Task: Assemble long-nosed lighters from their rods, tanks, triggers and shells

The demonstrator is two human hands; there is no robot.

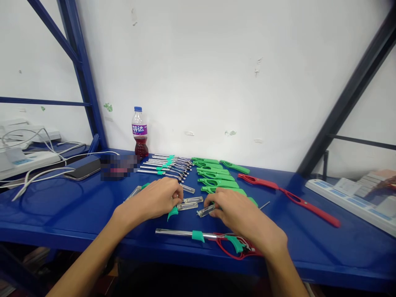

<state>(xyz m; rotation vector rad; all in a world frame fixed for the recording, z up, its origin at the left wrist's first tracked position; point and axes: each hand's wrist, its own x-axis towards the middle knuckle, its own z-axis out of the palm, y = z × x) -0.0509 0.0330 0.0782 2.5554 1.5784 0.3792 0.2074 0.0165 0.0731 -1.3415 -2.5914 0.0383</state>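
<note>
My right hand (238, 212) is closed, its fingers around a clear plastic fuel tank (204, 211). My left hand (161, 196) is curled with fingertips pinched beside several clear tanks (189, 206) and a teal trigger (173, 212); what its fingertips hold is hidden. Nearer the table's front edge lies a metal lighter tube (175, 233) with a teal sleeve, its right end over a red handle half (229, 251) and another teal trigger (236, 244). My right forearm partly covers that end.
Metal tubes (154, 167) with wires and teal pieces lie in a row behind my left hand. Green lighter handles (215, 175) are stacked farther right, then red handles (309, 205). A drink bottle (140, 136), phone (83, 168) and power strip (352, 204) lie around them.
</note>
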